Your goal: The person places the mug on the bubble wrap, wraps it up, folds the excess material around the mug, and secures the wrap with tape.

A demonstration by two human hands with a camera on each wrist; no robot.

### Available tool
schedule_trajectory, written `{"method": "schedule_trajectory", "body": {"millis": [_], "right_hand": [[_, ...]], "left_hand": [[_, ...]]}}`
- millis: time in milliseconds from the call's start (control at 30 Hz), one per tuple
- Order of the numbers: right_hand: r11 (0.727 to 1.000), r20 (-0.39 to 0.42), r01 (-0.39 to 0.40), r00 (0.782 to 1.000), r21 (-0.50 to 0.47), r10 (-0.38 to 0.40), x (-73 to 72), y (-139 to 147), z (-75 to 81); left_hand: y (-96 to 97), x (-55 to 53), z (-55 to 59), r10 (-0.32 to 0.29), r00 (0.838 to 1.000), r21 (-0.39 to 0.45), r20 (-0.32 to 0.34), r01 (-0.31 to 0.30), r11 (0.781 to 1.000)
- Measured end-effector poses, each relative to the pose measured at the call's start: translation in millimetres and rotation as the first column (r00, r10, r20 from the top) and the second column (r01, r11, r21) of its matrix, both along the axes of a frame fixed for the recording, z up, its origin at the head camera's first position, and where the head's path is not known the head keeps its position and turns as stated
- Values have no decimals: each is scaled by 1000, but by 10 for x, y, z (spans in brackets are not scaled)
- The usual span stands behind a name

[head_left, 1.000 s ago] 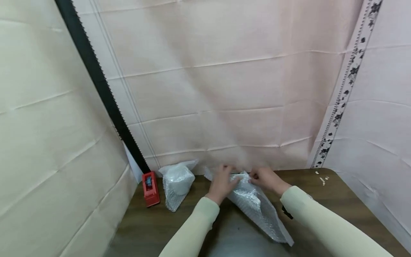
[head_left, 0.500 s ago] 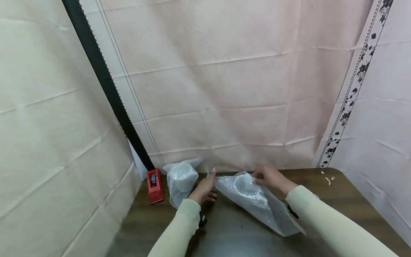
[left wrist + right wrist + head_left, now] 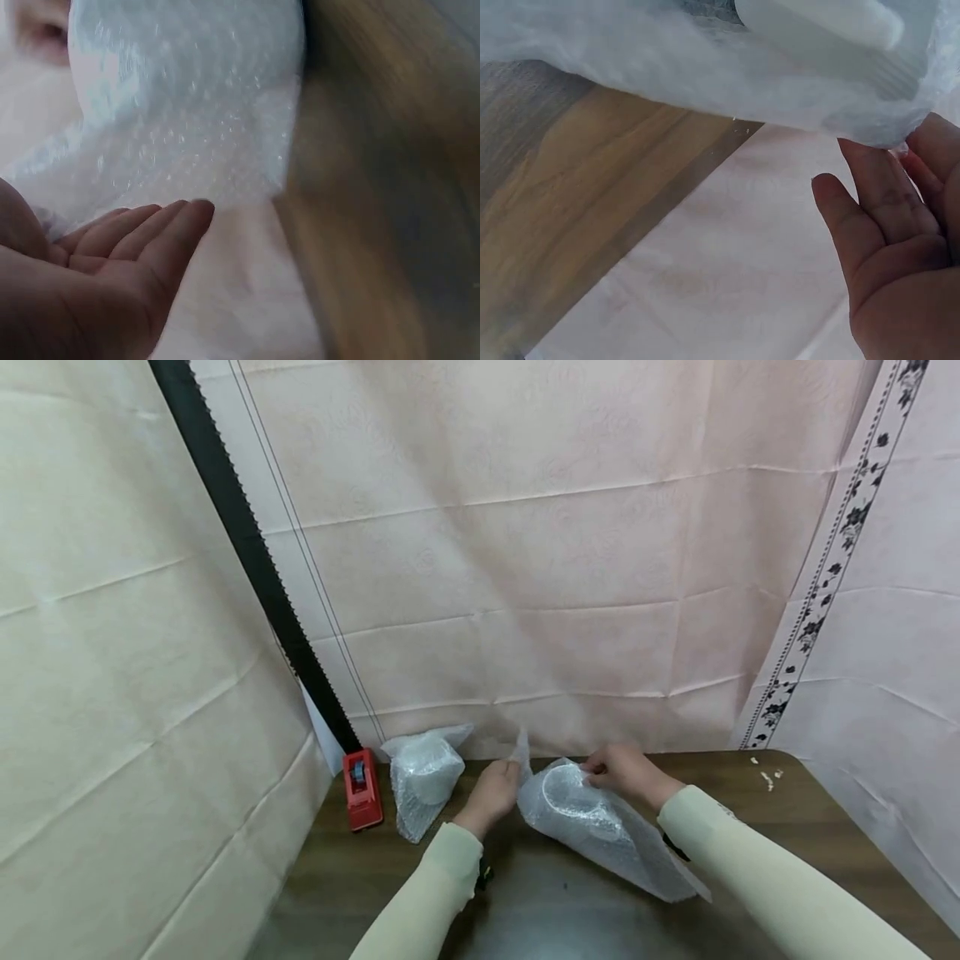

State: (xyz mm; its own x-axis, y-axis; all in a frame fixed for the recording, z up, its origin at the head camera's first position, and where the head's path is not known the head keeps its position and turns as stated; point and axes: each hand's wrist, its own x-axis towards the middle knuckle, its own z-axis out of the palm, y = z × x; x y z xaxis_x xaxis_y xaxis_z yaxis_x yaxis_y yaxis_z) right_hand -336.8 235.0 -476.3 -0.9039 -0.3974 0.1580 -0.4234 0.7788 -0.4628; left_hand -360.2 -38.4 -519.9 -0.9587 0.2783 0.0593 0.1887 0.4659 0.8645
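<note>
A sheet of bubble wrap [image 3: 622, 852] lies slantwise on the table around a pale thing with a round rim; the film hides its kind. My left hand [image 3: 491, 797] pinches the sheet's left flap, which stands up against the cloth. In the left wrist view, that hand's fingers [image 3: 161, 232] lie against the film, with the thumb near its edge. At the far side, my right hand [image 3: 628, 772] pinches the film beside the round rim. Through the film in the right wrist view, a white rounded part [image 3: 847, 22] shows above my right hand [image 3: 907, 247].
Left of my left hand sits another bubble-wrapped bundle [image 3: 427, 777]. A red tape dispenser [image 3: 363, 789] stands beyond it. Small pale scraps [image 3: 767, 779] lie at the table's back right. Hanging cloth [image 3: 562, 610] walls the back and both sides.
My left hand first moved left off the wrap with its fingers spread, then came back right and took the left flap, lifting it. My right hand stays at the film by the rim.
</note>
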Motion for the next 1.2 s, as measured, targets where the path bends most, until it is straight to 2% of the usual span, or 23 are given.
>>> {"method": "schedule_trajectory", "body": {"millis": [100,200,300,467,567,633,667,733,800,833,900,933,967,1000,1067,1133,1167,1200], "right_hand": [[1000,-1,6,1000,7,-6,-3,-41,-2],[1000,-20,3,1000,30,-3,-10,-67,-11],[1000,-17,6,1000,30,-6,-23,-108,-34],[1000,29,13,999,-2,-13,-24,-110,-53],[999,57,12,998,-32,-10,-25,-80,-53],[998,90,19,996,-59,-13,-13,-62,-44],[997,110,33,994,-74,-24,0,-53,-33],[988,186,87,981,-128,-63,37,-36,-6],[974,251,156,961,-163,-112,71,-34,26],[969,269,182,954,-168,-132,79,-33,40],[969,257,196,954,-150,-154,69,-37,47],[975,226,188,961,-121,-157,54,-44,43],[980,193,174,969,-93,-154,37,-52,34],[986,153,153,978,-63,-142,22,-61,28],[993,98,119,988,-26,-116,-2,-81,12],[996,73,88,994,-19,-87,-12,-99,5],[997,73,75,995,-26,-73,-16,-106,5],[997,76,63,995,-33,-60,-17,-112,9]], "left_hand": [[161,64,69,-24,991,-136,-134,5,991],[314,129,87,-64,966,-251,-250,-1,968],[400,194,60,-120,931,-368,-344,-16,930],[484,262,-34,-226,886,-521,-404,-20,853],[531,274,-79,-281,854,-602,-439,-47,797],[560,289,-95,-326,828,-667,-456,-75,741],[576,298,-101,-346,821,-697,-454,-87,711],[612,326,-98,-377,811,-750,-447,-109,653],[647,354,-86,-398,810,-790,-431,-125,601],[664,361,-84,-401,812,-803,-423,-131,582],[690,379,-69,-399,816,-816,-417,-143,561],[695,378,-67,-401,818,-818,-413,-139,559],[692,375,-65,-399,824,-813,-402,-121,569],[675,370,-63,-393,835,-796,-385,-85,599],[605,348,-47,-374,866,-717,-332,26,697],[493,298,-19,-353,896,-582,-270,140,801],[425,269,3,-348,905,-506,-244,188,842],[359,229,25,-349,909,-444,-229,222,868]]}}
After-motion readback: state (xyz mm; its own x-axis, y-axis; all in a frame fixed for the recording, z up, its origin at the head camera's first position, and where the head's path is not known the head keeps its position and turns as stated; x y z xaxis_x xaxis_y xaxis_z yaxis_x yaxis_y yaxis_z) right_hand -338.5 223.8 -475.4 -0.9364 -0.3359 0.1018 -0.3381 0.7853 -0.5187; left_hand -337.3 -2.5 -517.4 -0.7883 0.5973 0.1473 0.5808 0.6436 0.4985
